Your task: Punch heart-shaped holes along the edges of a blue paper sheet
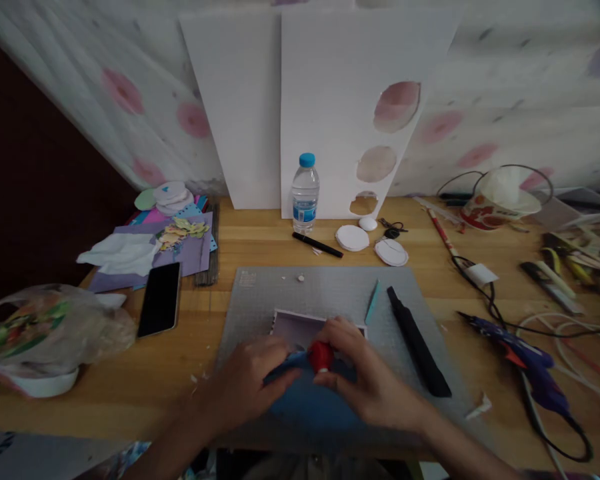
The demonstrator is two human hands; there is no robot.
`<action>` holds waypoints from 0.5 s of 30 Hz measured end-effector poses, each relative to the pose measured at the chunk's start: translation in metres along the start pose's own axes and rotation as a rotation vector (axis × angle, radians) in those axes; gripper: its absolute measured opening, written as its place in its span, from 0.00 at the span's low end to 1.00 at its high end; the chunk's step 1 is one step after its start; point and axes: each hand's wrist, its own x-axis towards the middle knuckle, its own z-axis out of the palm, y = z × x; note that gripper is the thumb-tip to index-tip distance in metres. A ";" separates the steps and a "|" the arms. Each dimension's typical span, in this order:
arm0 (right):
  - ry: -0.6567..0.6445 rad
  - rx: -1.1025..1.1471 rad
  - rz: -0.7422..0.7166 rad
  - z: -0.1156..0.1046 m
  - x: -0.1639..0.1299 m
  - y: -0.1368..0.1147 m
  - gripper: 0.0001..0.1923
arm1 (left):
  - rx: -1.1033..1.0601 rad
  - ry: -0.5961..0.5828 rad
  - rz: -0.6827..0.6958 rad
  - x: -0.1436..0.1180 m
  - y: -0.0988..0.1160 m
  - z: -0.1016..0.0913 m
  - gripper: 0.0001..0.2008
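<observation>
My right hand (pixel 363 377) is closed around a small red rounded object (pixel 321 357) with a pale tip, its fingers and thumb pinching it from the right. My left hand (pixel 257 373) is closed on the edge of a blue sheet (pixel 313 400), which spreads beneath both hands towards me. Behind the hands lies a shallow tray-like piece (pixel 295 325) with a pale rim and a purplish inside, partly covered by them. All of this is over a grey cutting mat (pixel 260 293). The lower edge of the blue sheet is blurred.
On the mat's right lie a teal stick (pixel 373 302) and a long black tool (pixel 420 343). A glue gun (pixel 525 360) with cables sits further right. Behind stand a water bottle (pixel 305 193) and white boards (pixel 325 87). A phone (pixel 160 299) and plastic bag (pixel 60 323) are left.
</observation>
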 end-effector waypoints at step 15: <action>0.002 -0.139 0.011 -0.002 -0.001 -0.001 0.06 | 0.557 0.158 0.365 0.011 0.007 -0.025 0.26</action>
